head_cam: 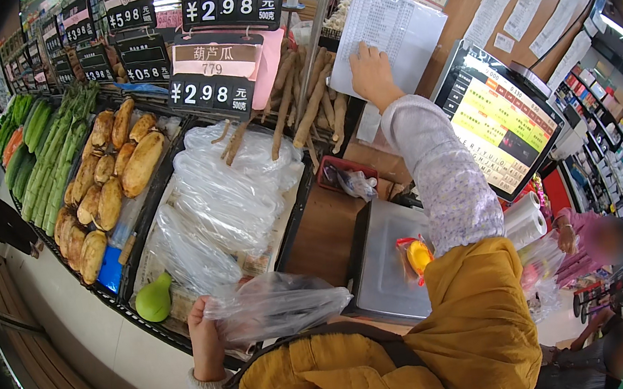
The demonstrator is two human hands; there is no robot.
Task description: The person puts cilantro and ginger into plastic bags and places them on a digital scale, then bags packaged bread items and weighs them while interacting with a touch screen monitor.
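My left hand (206,338), at the lower middle, grips the edge of a clear plastic bag (279,308) that spreads to the right. My right hand (372,73) is stretched up and rests on a printed list sheet (407,25) in a clear sleeve; it grips nothing that I can see. Below my right arm, a small yellow item in red-edged clear wrapping (418,255) lies on the flat plate of a scale (382,267). The lit screen (497,119) stands right of my right forearm. A green gourd (154,298) lies left of my left hand, beside clear plastic bags (229,187).
Lotus roots (105,173) and green vegetables (59,161) fill crates at the left. Long brown roots (312,101) lie behind price signs (215,78). A red basket (347,172) sits above the scale. Rolls of clear bags (525,221) and two people (577,243) are at the right.
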